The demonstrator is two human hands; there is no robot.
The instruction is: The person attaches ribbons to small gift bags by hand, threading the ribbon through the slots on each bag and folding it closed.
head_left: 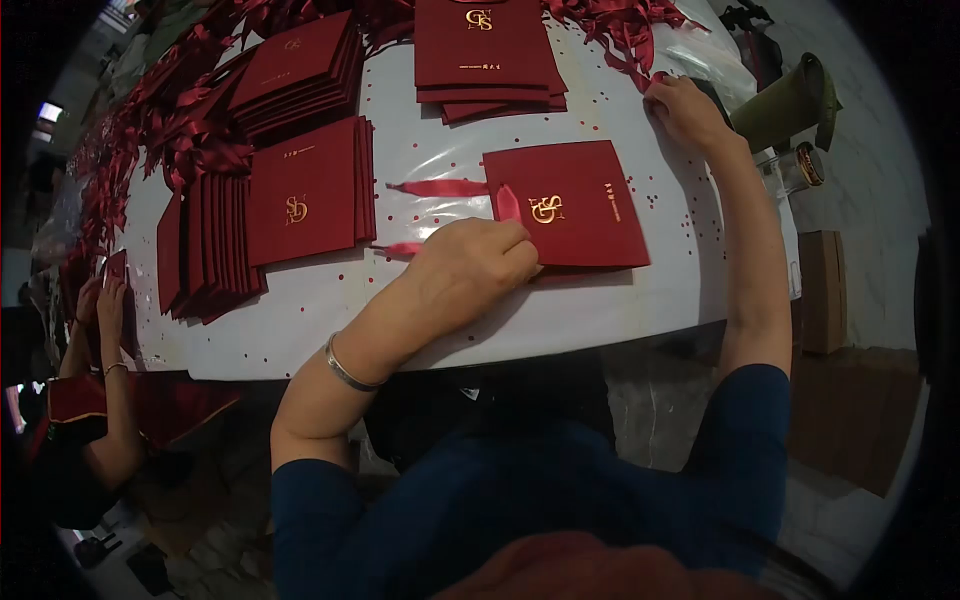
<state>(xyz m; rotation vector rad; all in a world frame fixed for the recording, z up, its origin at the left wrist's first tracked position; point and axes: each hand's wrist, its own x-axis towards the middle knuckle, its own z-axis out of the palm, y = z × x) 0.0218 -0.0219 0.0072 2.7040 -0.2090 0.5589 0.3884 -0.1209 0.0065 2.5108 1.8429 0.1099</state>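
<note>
A dark red gift bag (590, 205) with a gold logo lies flat on the white table in front of me. My left hand (475, 265) is closed at the bag's left edge, pinching the red ribbon (508, 203) that loops over that edge; its fingertips are partly hidden. Two ribbon ends stretch left from the bag across the table. Farther off to the right, my right hand (690, 115) reaches to the tangle of loose red ribbons (625, 35), thumb and fingers closed on one ribbon.
Stacks of red bags stand at the left (305, 195), back left (295, 70) and back middle (485, 50). Small red dots are scattered over the white table (300, 335). A green roll (785, 105) and a jar (803, 165) sit at the right. Another person's hands (108, 305) work at far left.
</note>
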